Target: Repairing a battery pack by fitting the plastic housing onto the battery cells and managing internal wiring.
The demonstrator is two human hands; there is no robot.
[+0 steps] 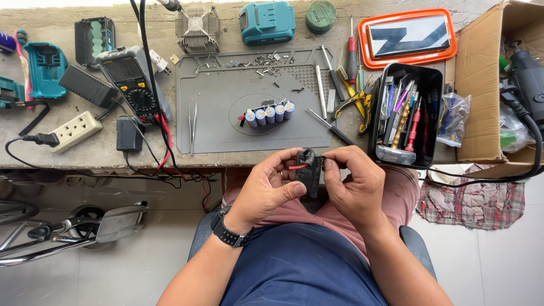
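My left hand [266,190] and my right hand [356,184] both hold a small black circuit part [309,173] with a red wire, just in front of the table edge above my lap. The left thumb lies across its lower end; the right fingers pinch its upper right side. On the grey work mat [215,122] beyond lies a pack of several blue-and-white battery cells [270,114] with red and black leads.
A multimeter [131,82] with leads, a power strip [75,131], teal tool housings [45,68], a teal battery case [267,22], a heat sink [196,26], a black tool bin [405,116], loose screwdrivers and pliers [354,102], an orange tray [409,37] and a cardboard box [490,85].
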